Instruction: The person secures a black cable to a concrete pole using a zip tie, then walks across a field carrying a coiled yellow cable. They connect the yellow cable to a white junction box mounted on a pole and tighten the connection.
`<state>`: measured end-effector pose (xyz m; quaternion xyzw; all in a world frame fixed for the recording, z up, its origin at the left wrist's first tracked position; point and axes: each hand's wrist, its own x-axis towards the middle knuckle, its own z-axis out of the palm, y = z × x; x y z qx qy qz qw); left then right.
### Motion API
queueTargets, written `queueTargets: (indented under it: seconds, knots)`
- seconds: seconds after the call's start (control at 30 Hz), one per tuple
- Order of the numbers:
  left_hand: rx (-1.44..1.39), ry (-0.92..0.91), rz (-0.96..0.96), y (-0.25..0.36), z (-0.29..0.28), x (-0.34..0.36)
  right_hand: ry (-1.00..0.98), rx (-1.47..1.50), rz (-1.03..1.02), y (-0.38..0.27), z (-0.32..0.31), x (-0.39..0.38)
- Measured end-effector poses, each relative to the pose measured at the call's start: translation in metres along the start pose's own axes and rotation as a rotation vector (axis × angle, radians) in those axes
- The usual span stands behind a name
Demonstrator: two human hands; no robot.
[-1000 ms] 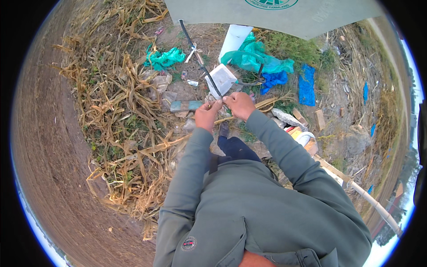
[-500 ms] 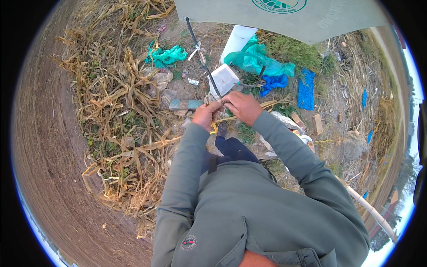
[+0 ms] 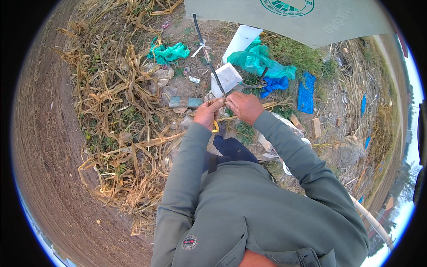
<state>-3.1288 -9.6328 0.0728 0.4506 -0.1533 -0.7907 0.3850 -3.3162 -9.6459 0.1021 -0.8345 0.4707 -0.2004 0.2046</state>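
A black cable [image 3: 199,30] comes out of a hole in a large grey metal panel [image 3: 284,22] and runs down to my hands. A white strip [image 3: 200,47] is tied around it partway along. My left hand [image 3: 207,113] pinches at the cable's lower end, thumb and fingers together. Against it, my right hand [image 3: 245,107] has its fingers closed around the same end. The exact tip is hidden by my fingers. Below my left hand shows a curved yellow thing [image 3: 216,127]; I cannot tell whether it is held.
Dry corn stalks [image 3: 120,107] cover the ground at left, beside bare soil [image 3: 44,133]. Green netting [image 3: 262,62], blue plastic [image 3: 306,91], a white foam box [image 3: 227,79], a flat board [image 3: 184,102] and brick pieces [image 3: 316,127] lie around. A pale pole [image 3: 371,220] slants at lower right.
The view has shifted slightly, so the panel and cable sit a little farther right. My hands stay together at the cable's end, and the yellow thing below my left hand shows more.
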Motion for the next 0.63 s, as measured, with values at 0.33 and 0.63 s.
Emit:
queueTargets:
  seconds: [0.33,0.63]
  knots:
    - [0.097,-0.015,0.070,-0.049,-0.024,0.012,-0.192,1.288,1.168,0.003,0.009,-0.008]
    - [0.122,0.142,-0.016,0.049,0.058,-0.048,0.138,0.214,0.378,-0.011,0.013,-0.023]
